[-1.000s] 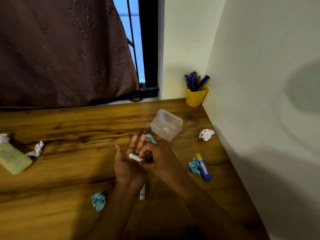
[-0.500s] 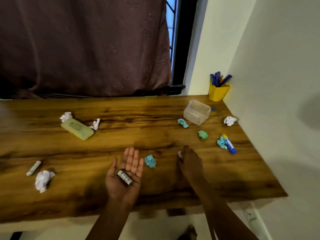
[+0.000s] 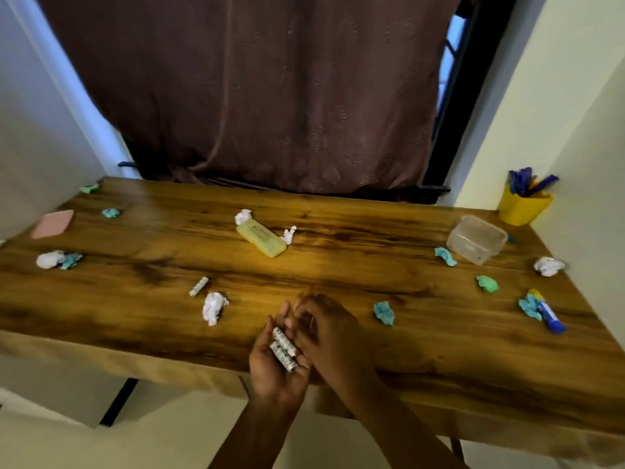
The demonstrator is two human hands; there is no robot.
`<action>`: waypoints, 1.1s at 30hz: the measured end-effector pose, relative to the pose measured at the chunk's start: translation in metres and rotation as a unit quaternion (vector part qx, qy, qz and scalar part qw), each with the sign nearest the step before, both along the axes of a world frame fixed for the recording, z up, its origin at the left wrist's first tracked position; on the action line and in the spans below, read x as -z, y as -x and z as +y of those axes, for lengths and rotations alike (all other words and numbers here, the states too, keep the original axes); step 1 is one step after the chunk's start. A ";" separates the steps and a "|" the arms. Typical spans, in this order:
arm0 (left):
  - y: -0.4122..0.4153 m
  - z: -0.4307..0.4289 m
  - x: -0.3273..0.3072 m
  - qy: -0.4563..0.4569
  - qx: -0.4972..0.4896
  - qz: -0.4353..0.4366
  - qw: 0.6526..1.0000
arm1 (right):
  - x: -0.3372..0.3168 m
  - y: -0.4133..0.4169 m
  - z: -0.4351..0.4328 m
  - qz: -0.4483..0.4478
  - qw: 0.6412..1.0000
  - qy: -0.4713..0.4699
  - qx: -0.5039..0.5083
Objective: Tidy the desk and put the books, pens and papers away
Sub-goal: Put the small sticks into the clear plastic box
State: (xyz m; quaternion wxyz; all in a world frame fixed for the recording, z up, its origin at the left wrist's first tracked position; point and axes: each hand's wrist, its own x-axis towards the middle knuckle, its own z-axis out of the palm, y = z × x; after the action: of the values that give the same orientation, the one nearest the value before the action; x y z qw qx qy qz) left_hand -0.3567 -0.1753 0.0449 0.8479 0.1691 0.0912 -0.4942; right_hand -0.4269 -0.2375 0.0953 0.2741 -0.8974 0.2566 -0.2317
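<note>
The left hand (image 3: 274, 370) is lying palm-up and uncurled over the desk (image 3: 338, 265) at its near edge, cradling two paper rolls (image 3: 284, 348), with bare wood stretching beyond. The right hand (image 3: 334, 336) is covering its fingertips with fingers curling under, so I cannot tell its grip. A third roll (image 3: 199, 286) is lying beyond and left of the left hand.

The brown wooden desk (image 3: 355, 265) has a smooth, slightly glossy grain; the clear rectangular plastic box (image 3: 477, 243) looks cloudy; the dark brown cloth curtain (image 3: 270, 96) hangs matt.

Paper rolls (image 3: 284, 348) lie on left hand (image 3: 274, 374) — right hand (image 3: 333, 336) just beside — above desk (image 3: 338, 262).
</note>
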 end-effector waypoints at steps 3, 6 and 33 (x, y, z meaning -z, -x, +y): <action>-0.029 0.021 0.006 0.010 -0.075 0.031 0.997 | -0.009 -0.027 -0.012 -0.042 0.998 -0.051 -0.007; -0.055 0.041 0.009 0.033 -0.127 0.027 0.991 | 0.002 -0.080 -0.031 -0.017 0.997 -0.072 -0.038; -0.268 0.128 0.007 -0.002 -0.231 0.016 0.973 | -0.010 -0.351 0.052 0.161 0.803 -0.073 -0.569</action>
State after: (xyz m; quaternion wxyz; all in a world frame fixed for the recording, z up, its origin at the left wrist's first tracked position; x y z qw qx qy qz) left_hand -0.0887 -0.0473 0.0377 0.9372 0.1373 0.1428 -0.2871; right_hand -0.0761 -0.1860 0.1052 0.3766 -0.8838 -0.2438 0.1330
